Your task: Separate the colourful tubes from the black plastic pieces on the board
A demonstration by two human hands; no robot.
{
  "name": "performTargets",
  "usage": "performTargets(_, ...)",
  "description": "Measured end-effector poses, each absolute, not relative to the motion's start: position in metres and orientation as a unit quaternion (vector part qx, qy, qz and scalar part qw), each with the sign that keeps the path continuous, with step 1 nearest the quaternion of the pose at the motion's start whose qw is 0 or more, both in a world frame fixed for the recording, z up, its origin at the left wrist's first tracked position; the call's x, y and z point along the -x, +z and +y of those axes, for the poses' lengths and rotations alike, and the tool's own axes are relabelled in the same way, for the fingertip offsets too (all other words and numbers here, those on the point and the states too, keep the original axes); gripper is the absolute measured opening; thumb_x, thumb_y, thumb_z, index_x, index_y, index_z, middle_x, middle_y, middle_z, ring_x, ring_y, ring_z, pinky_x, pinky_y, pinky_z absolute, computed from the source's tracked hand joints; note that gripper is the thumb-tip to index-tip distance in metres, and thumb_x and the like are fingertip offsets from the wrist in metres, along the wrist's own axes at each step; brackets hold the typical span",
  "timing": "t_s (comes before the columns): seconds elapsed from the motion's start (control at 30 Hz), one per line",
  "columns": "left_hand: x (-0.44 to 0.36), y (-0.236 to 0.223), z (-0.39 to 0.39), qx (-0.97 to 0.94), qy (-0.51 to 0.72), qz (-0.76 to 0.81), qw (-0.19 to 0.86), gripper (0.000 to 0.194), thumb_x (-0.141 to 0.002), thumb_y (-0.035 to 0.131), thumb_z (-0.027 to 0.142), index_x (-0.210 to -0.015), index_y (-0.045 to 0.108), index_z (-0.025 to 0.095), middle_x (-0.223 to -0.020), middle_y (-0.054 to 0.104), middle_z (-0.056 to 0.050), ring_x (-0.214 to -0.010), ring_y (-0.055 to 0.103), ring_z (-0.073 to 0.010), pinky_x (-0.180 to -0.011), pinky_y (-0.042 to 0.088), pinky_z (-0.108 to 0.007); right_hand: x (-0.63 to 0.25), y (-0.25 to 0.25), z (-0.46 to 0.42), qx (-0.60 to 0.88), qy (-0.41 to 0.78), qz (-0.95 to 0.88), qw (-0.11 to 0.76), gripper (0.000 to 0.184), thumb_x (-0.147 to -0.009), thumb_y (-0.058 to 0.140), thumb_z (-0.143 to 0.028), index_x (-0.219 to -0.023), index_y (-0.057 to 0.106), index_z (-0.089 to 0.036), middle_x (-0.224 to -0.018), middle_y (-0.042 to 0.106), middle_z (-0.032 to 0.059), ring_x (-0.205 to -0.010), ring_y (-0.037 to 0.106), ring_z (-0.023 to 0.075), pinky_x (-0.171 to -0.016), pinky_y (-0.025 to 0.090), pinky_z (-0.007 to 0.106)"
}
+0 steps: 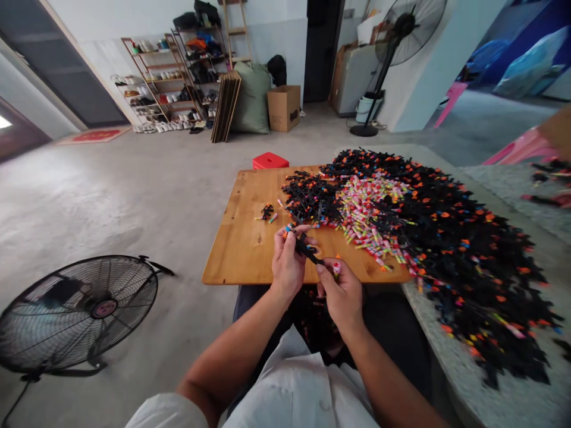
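Observation:
My left hand point(286, 264) is closed around one end of a black plastic toy gun point(307, 250) with orange and blue bits, held over the near edge of the wooden table. At the gun's other end, the thumb and fingers of my right hand point(345, 295) pinch together. A small pink-and-white printed piece point(336, 268) shows at the right hand's fingers; how it is held is unclear. Beyond both hands lies a heap of short pink, white and yellow pieces point(368, 199). Black toy guns with orange and blue parts form a large pile point(468, 249) to the right.
The wooden table point(236, 238) adjoins a grey stone surface point(450, 356). One dark item point(267, 211) and a few small pieces lie left of the heap. A red stool point(270, 160) stands behind the table, a black floor fan point(84, 312) at left. Shoe racks and boxes line the wall.

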State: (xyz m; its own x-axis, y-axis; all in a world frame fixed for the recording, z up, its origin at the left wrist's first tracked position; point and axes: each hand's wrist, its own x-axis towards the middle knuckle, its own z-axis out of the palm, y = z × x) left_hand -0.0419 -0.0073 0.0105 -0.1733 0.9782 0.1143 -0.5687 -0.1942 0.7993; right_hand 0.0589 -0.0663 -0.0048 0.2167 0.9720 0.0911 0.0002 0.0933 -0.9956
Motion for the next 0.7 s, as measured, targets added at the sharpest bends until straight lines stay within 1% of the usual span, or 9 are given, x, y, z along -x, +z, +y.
performTargets(0.1,0.058,0.004,-0.012,-0.442,0.688,0.376,0.436,0.034,-0.103,0.056,0.048,-0.125,0.056,0.021,-0.136,0.065,-0.014,-0.116,0.068,-0.0215,-0.101,0.054,-0.039,-0.071,-0.005,-0.064,0.545,0.297,-0.543,0.565,0.014,-0.094,0.068,-0.036,-0.092,0.066,-0.022,-0.061,0.056,-0.0049,-0.053,0.053,0.0132,-0.052,0.046,0.025)
performTargets(0.2,0.085,0.005,-0.016,-0.614,0.652,0.409,0.175,0.05,-0.098,0.065,0.04,-0.142,0.053,0.021,-0.152,0.052,-0.018,-0.147,0.046,-0.0309,-0.122,0.037,-0.052,-0.085,-0.004,-0.06,0.536,0.156,-0.642,0.527,0.003,-0.089,0.067,-0.025,-0.093,0.068,-0.024,-0.076,0.068,0.0003,-0.066,0.063,0.0165,-0.066,0.052,0.028)
performTargets(0.27,0.102,0.01,-0.018,-0.746,0.554,0.365,0.054,0.049,-0.095,0.069,0.036,-0.141,0.057,0.023,-0.154,0.053,-0.017,-0.154,0.037,-0.0352,-0.127,0.026,-0.059,-0.093,-0.003,-0.058,0.505,0.108,-0.697,0.497,0.009,-0.088,0.065,-0.02,-0.095,0.069,-0.025,-0.081,0.071,0.002,-0.07,0.066,0.0183,-0.07,0.053,0.03)
performTargets(0.37,0.119,0.025,-0.021,-0.87,0.399,0.289,-0.021,0.036,-0.094,0.071,0.034,-0.129,0.067,0.027,-0.152,0.057,-0.011,-0.157,0.03,-0.0375,-0.129,0.014,-0.065,-0.098,0.001,-0.058,0.454,0.078,-0.757,0.464,0.013,-0.089,0.062,-0.016,-0.095,0.069,-0.025,-0.08,0.072,0.0021,-0.072,0.068,0.0191,-0.072,0.053,0.03)
performTargets(0.4,0.122,0.031,-0.021,-0.888,0.367,0.276,-0.028,0.03,-0.095,0.071,0.034,-0.125,0.07,0.028,-0.15,0.06,-0.01,-0.157,0.031,-0.0373,-0.129,0.01,-0.066,-0.098,0.003,-0.059,0.441,0.075,-0.769,0.456,0.014,-0.089,0.062,-0.015,-0.094,0.069,-0.026,-0.079,0.072,0.0019,-0.073,0.068,0.0192,-0.072,0.053,0.03)
performTargets(0.47,0.126,0.041,-0.019,-0.911,0.32,0.26,-0.012,0.02,-0.098,0.067,0.032,-0.117,0.073,0.028,-0.138,0.068,-0.007,-0.15,0.043,-0.0338,-0.129,0.007,-0.066,-0.098,0.005,-0.059,0.426,0.08,-0.784,0.443,0.014,-0.089,0.06,-0.015,-0.093,0.069,-0.026,-0.078,0.071,0.002,-0.073,0.068,0.0194,-0.072,0.052,0.03)
performTargets(0.53,0.126,0.049,-0.016,-0.929,0.277,0.242,0.031,0.015,-0.103,0.06,0.031,-0.109,0.073,0.027,-0.115,0.076,-0.005,-0.127,0.063,-0.0261,-0.13,0.01,-0.063,-0.099,0.006,-0.059,0.428,0.102,-0.791,0.426,0.013,-0.089,0.06,-0.016,-0.093,0.068,-0.025,-0.077,0.071,0.002,-0.072,0.068,0.0192,-0.071,0.052,0.03)
performTargets(0.63,0.125,0.055,-0.013,-0.942,0.245,0.21,0.092,0.022,-0.106,0.051,0.031,-0.105,0.072,0.025,-0.091,0.075,-0.003,-0.091,0.071,-0.018,-0.126,0.03,-0.054,-0.101,0.007,-0.059,0.435,0.15,-0.796,0.394,0.008,-0.091,0.063,-0.02,-0.093,0.068,-0.025,-0.078,0.071,0.0022,-0.07,0.067,0.0192,-0.07,0.052,0.03)
performTargets(0.7,0.124,0.055,-0.014,-0.943,0.239,0.2,0.113,0.025,-0.107,0.049,0.032,-0.106,0.071,0.022,-0.09,0.074,-0.006,-0.086,0.07,-0.0184,-0.112,0.047,-0.044,-0.104,0.007,-0.06,0.43,0.173,-0.801,0.379,0.006,-0.093,0.062,-0.023,-0.093,0.068,-0.025,-0.08,0.072,0.0026,-0.073,0.068,0.0198,-0.07,0.052,0.03)
